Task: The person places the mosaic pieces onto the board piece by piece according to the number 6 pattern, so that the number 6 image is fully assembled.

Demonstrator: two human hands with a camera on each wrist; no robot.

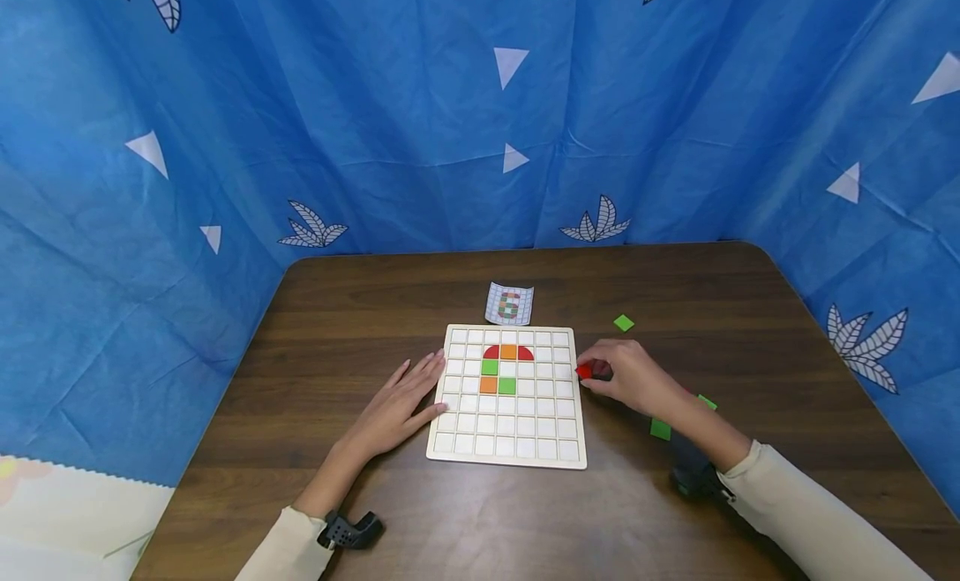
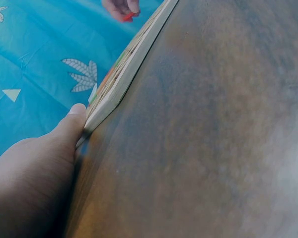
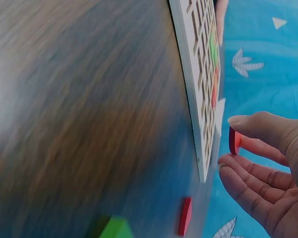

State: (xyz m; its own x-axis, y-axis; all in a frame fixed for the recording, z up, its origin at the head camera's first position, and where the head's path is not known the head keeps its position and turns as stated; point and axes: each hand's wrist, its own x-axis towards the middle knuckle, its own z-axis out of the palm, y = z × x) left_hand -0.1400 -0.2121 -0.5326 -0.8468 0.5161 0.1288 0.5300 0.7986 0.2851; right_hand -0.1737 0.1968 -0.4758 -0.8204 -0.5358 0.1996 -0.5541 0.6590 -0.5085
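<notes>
A white grid board (image 1: 525, 431) with a pale wooden rim lies on the table. Set in its upper cells are two red rounded tiles (image 1: 525, 353), two orange tiles (image 1: 488, 385) and two green tiles (image 1: 507, 386). My left hand (image 1: 397, 410) rests along the board's left edge, fingers straight and thumb at the rim. Just off the right edge, my right hand (image 1: 626, 373) pinches a red tile (image 3: 234, 141) between thumb and finger; in the head view this red tile (image 1: 584, 371) shows at the fingertips.
Behind the board lies a small printed card (image 1: 509, 304) with a coloured grid pattern. Loose green tiles lie to the right, one farther back (image 1: 624, 323) and another near the right forearm (image 1: 661, 429). A loose red tile (image 3: 185, 216) shows in the right wrist view. Blue curtains (image 1: 420, 122) surround the table.
</notes>
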